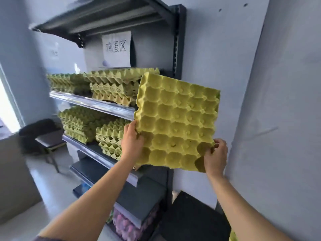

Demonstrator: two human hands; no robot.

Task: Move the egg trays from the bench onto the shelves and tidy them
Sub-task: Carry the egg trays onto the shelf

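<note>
Both hands hold one yellow-green egg tray [177,119] up in front of a dark metal shelving unit [178,49]. The left hand [132,138] grips the tray's lower left edge, with its fingers curled round behind it. The right hand [216,153] pinches the lower right corner, fingertips bent over the rim. The tray rises steeply tilted above the fingers, its bumpy underside towards the camera and its top edge level with the trays on the upper shelf [90,102].

Just left of the left fingers, on the middle shelf [86,150], sits a short stack of trays [111,138], with a taller stack [81,124] beyond it. Above the fingers, the upper shelf carries a near stack [112,87] and a far stack [67,82] side by side. Both shelves have a clear plastic lip along the front. Below the left wrist runs a lower shelf [95,169] of dark board. Under that, near the floor, is a pack of pink things [125,223], too blurred to name.

High above the fingers, a paper sign [117,47] with handwritten characters hangs on the back panel, under the top shelf [104,14]. Right of the right fingers there is only a grey-white wall [260,84], its covering slightly creased. Far to the left are a bright window [7,108] and a dark stool [48,138] on a pale floor [52,180]. Below the right forearm, a black slab [191,216] lies at the foot of the wall.
</note>
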